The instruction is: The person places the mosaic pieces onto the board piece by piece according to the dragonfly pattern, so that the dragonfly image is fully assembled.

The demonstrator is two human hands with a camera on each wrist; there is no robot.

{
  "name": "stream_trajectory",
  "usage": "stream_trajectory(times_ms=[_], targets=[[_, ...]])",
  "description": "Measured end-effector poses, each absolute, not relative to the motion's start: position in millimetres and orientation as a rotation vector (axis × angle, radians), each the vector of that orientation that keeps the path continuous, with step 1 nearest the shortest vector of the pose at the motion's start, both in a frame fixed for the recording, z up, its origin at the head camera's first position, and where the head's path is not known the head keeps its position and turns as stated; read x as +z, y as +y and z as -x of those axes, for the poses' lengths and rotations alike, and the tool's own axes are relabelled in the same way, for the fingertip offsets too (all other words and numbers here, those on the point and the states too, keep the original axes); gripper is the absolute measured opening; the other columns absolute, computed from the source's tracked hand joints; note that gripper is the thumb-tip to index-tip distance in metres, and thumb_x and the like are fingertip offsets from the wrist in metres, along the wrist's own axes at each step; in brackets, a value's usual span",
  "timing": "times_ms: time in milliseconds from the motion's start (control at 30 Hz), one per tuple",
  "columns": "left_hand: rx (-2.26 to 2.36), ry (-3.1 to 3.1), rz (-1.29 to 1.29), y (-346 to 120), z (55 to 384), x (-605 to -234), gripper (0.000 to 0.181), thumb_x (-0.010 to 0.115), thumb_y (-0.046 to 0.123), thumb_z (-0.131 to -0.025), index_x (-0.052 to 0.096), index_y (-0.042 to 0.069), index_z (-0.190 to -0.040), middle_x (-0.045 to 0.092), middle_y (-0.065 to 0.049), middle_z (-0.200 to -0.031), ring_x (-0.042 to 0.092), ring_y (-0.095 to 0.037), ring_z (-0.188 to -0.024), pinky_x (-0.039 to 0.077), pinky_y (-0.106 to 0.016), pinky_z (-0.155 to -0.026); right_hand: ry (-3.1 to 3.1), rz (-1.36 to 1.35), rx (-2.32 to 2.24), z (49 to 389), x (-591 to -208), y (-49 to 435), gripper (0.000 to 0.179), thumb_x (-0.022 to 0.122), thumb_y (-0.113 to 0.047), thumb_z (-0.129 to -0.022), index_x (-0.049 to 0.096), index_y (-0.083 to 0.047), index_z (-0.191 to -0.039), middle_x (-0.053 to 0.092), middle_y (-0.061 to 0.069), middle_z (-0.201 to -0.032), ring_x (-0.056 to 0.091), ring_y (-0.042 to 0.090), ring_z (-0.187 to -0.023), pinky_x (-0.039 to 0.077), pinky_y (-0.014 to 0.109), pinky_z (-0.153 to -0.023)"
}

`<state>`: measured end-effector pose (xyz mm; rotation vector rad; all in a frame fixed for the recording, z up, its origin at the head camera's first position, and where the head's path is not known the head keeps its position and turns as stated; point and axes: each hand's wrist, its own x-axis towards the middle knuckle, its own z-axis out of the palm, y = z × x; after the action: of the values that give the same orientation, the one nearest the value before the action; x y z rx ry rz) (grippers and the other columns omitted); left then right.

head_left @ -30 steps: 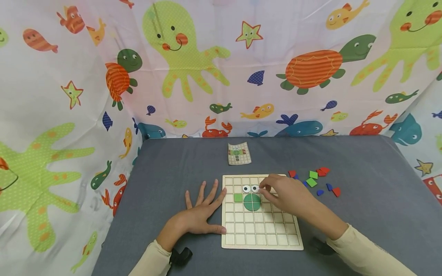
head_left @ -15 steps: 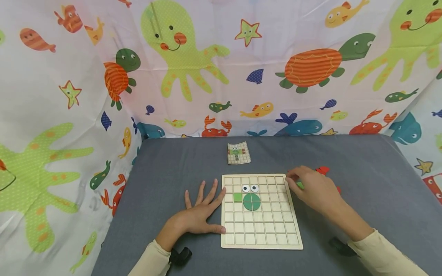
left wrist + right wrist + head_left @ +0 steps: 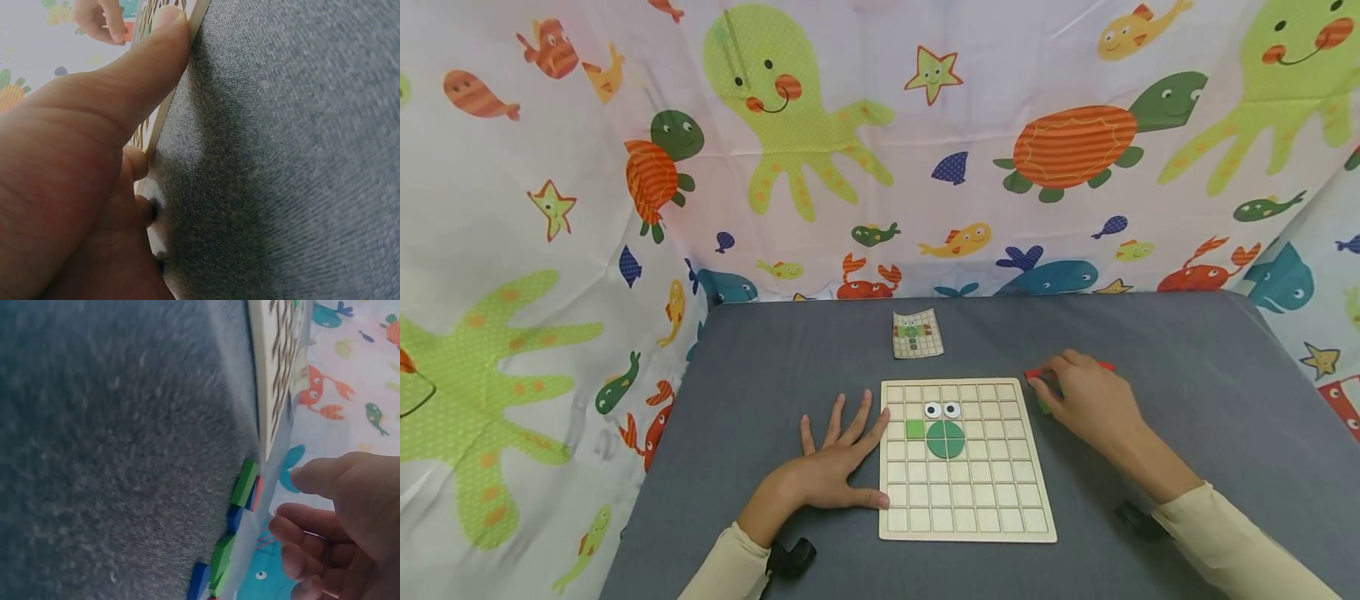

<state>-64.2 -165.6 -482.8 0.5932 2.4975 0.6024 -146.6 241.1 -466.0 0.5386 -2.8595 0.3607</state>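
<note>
A square wooden grid board point(image 3: 1000, 492) lies flat on the table. It carries two white eye pieces point(image 3: 952, 410), a light green square tile point(image 3: 915, 429) and a dark green circle point(image 3: 945, 439). My left hand point(image 3: 835, 471) is spread on the cloth, with thumb and fingertips at the board's left edge. Beyond the board's right edge, my right hand point(image 3: 1090, 400) hovers over the loose tiles, thumb apart from loosely bent fingers and nothing between them. A red tile point(image 3: 1032, 374) shows by its fingertips, and a green tile point(image 3: 244, 483) below; the hand hides other tiles.
A small printed card point(image 3: 917, 333) with a grid picture lies behind the board. Blue tiles point(image 3: 199, 580) and further green tiles point(image 3: 222, 556) sit in the loose group. A curtain point(image 3: 850, 167) with sea animals hangs at the table's back and sides.
My right hand has left the eye pieces on the board and gone right to the loose tiles. A green tile now lies closer to the board. My left hand stays in place.
</note>
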Motion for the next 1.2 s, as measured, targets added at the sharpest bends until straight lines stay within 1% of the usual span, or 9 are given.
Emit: stream_trajectory(times_ms=[100, 267, 333, 433, 700, 833, 1000, 1200], targets=[[0.598, 2.495, -0.591, -166, 64, -483, 0.116, 0.072, 0.072, -0.089, 0.0, 0.034, -0.172, -0.022, 0.0, -0.176, -0.031, -0.04, -0.156, -0.022, -0.084, -0.106, -2.837, -0.549, 0.326, 152, -471, 240, 0.03, 0.081, -0.033, -0.095, 0.079, -0.004, -0.1, 0.068, 0.011, -0.092, 0.068, 0.033, -0.08, 0.056, 0.053, -0.056], [0.603, 2.497, -0.588, -167, 63, -482, 0.116, 0.072, 0.071, -0.089, 0.0, 0.032, -0.172, -0.021, -0.002, -0.176, -0.03, -0.042, -0.157, -0.021, -0.085, -0.106, -2.825, -0.606, 0.261, 161, -477, 237, 0.03, 0.083, -0.031, -0.093, 0.08, -0.001, -0.094, 0.068, 0.013, -0.088, 0.067, 0.037, -0.083, 0.057, 0.056, -0.068], [0.603, 2.502, -0.589, -168, 62, -482, 0.117, 0.072, 0.071, -0.089, 0.0, 0.032, -0.172, -0.021, -0.002, -0.176, -0.029, -0.041, -0.157, -0.021, -0.085, -0.106, -2.841, -0.622, 0.253, 163, -478, 234, 0.031, 0.083, -0.03, -0.093, 0.079, 0.0, -0.094, 0.069, 0.015, -0.09, 0.067, 0.038, -0.086, 0.056, 0.057, -0.073], [0.597, 2.509, -0.59, -168, 63, -484, 0.117, 0.072, 0.073, -0.088, 0.0, 0.034, -0.172, -0.022, -0.001, -0.176, -0.03, -0.04, -0.157, -0.021, -0.085, -0.106, -2.854, -0.63, 0.266, 166, -479, 232, 0.028, 0.084, -0.028, -0.093, 0.079, 0.0, -0.096, 0.07, 0.016, -0.093, 0.067, 0.039, -0.088, 0.056, 0.057, -0.074], [0.595, 2.509, -0.591, -168, 64, -485, 0.116, 0.071, 0.073, -0.088, 0.0, 0.034, -0.172, -0.023, 0.0, -0.176, -0.031, -0.04, -0.156, -0.02, -0.085, -0.106, -2.848, -0.682, 0.325, 172, -478, 227, 0.017, 0.083, -0.023, -0.094, 0.082, -0.007, -0.1, 0.07, 0.011, -0.092, 0.068, 0.035, -0.086, 0.058, 0.054, -0.071], [0.603, 2.506, -0.595, -167, 64, -484, 0.116, 0.071, 0.072, -0.089, 0.0, 0.034, -0.172, -0.023, -0.001, -0.176, -0.031, -0.04, -0.156, -0.021, -0.085, -0.106, -2.874, -0.708, 0.392, 176, -477, 226, 0.013, 0.082, -0.016, -0.094, 0.081, -0.008, -0.105, 0.069, 0.01, -0.093, 0.067, 0.033, -0.085, 0.058, 0.052, -0.068], [0.607, 2.504, -0.602, -167, 64, -484, 0.116, 0.071, 0.072, -0.089, 0.0, 0.034, -0.172, -0.023, -0.001, -0.175, -0.031, -0.04, -0.156, -0.022, -0.084, -0.106, -2.927, -0.715, 0.476, 178, -476, 225, 0.021, 0.081, -0.009, -0.093, 0.08, -0.008, -0.113, 0.068, 0.011, -0.098, 0.066, 0.029, -0.082, 0.055, 0.044, -0.061], [0.621, 2.501, -0.606, -168, 64, -486, 0.115, 0.071, 0.073, -0.089, 0.0, 0.035, -0.172, -0.025, 0.0, -0.175, -0.032, -0.04, -0.156, -0.023, -0.084, -0.105, -2.951, -0.721, 0.512, 181, -474, 223, 0.024, 0.081, -0.007, -0.092, 0.079, -0.007, -0.116, 0.068, 0.013, -0.102, 0.065, 0.027, -0.083, 0.054, 0.041, -0.059]])
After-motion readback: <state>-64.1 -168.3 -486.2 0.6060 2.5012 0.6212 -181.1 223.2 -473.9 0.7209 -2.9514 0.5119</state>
